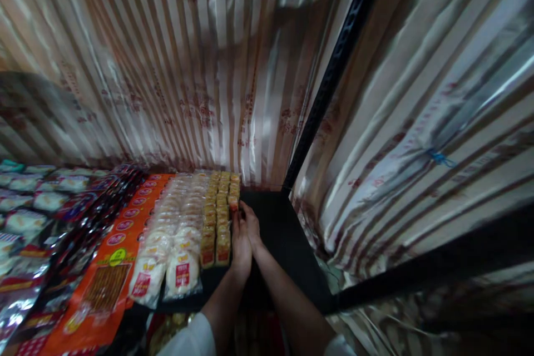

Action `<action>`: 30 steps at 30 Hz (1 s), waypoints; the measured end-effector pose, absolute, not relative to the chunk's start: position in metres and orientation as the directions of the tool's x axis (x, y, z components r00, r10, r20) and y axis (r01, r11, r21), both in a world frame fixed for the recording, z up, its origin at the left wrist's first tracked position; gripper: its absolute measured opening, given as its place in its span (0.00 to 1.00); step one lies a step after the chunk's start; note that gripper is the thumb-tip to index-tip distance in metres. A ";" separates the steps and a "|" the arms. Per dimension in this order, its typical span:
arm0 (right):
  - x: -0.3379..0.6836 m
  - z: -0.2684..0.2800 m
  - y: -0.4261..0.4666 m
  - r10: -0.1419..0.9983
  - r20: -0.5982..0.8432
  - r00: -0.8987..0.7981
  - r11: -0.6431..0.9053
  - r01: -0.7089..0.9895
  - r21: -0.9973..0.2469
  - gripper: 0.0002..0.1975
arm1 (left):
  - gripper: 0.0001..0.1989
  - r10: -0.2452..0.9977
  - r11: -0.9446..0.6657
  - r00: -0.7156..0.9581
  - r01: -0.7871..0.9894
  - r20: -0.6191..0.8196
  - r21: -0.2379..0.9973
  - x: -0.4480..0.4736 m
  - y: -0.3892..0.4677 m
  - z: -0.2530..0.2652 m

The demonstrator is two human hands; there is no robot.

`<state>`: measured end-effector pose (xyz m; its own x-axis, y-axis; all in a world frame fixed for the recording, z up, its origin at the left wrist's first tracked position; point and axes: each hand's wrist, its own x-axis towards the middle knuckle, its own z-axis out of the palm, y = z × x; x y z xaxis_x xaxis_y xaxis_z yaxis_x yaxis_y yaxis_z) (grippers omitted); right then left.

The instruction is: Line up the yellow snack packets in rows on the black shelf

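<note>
My left hand (241, 245) and my right hand (251, 226) are side by side on the black shelf, reaching along the right end of the goods. Their fingertips close around a small clear-wrapped yellow cake (233, 203) with a reddish label, at the front of the short third row. Part of the pack and some fingertips are hidden or dim. Left of my hands stand two longer rows of the same wrapped cakes (216, 228). Beside those lie two rows of round white flatbreads in clear bags (182, 272) with red labels.
Orange snack packets (109, 283) overlap in a row further left, then dark shiny packets (89, 222) and white bagged goods (27, 222). Striped plastic sheeting (233, 78) hangs behind and right. A black shelf post (329, 78) rises from the rear right corner of the black shelf (277, 217).
</note>
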<state>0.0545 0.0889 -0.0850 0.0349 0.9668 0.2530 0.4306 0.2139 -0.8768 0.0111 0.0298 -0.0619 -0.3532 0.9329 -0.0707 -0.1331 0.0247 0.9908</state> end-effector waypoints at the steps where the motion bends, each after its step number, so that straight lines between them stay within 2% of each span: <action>1: 0.054 -0.085 0.090 0.965 0.260 0.026 0.228 0.407 -0.884 0.23 | 0.23 0.932 0.024 -0.356 -0.137 -0.071 0.990 0.011 0.031 -0.063; 14: 0.050 -0.089 0.099 0.968 0.238 0.084 0.207 0.275 -0.939 0.15 | 0.22 0.915 0.060 -0.395 -0.066 -0.082 0.996 0.011 0.041 -0.064; 23: 0.053 -0.082 0.104 0.954 0.280 0.111 0.252 0.211 -0.944 0.18 | 0.23 0.897 0.025 -0.436 -0.098 -0.065 0.995 0.020 0.053 -0.069; 26: 0.053 -0.081 0.104 0.948 0.308 0.080 0.284 0.224 -0.932 0.17 | 0.23 0.903 0.023 -0.423 -0.134 -0.078 0.991 0.018 0.052 -0.066; 30: 0.058 -0.075 0.108 0.931 0.349 0.109 0.296 0.336 -0.894 0.19 | 0.23 0.906 0.008 -0.415 -0.182 -0.084 0.983 0.017 0.045 -0.061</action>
<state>0.0578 0.1079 -0.0746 0.1091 0.9309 0.3487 0.3355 0.2957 -0.8944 0.0173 0.0445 -0.0614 -0.4148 0.9060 -0.0841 -0.1817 0.0081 0.9833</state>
